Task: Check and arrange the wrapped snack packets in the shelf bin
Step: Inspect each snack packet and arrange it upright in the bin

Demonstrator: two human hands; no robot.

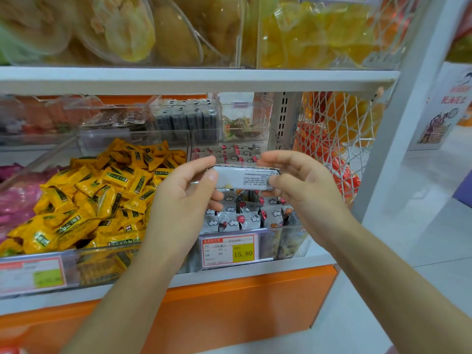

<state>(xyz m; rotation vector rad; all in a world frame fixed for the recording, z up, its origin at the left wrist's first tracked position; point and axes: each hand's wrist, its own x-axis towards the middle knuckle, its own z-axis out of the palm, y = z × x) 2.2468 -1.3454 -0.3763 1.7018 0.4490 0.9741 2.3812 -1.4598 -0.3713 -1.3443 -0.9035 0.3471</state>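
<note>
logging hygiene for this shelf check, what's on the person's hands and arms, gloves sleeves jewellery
Nothing is worn. The left hand and right hand have no gloves and no rings that show. Neither wrist carries a watch or bracelet, and no sleeve covers the left forearm or right forearm as far as the frame reaches.

Both the left hand point(184, 192) and right hand point(304, 185) pinch one white packet point(244, 178) above the clear bin point(288, 241).

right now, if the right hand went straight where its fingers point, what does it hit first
Probably the left hand, holding the other end of the packet that the right hand pinches; depth unclear.
</note>
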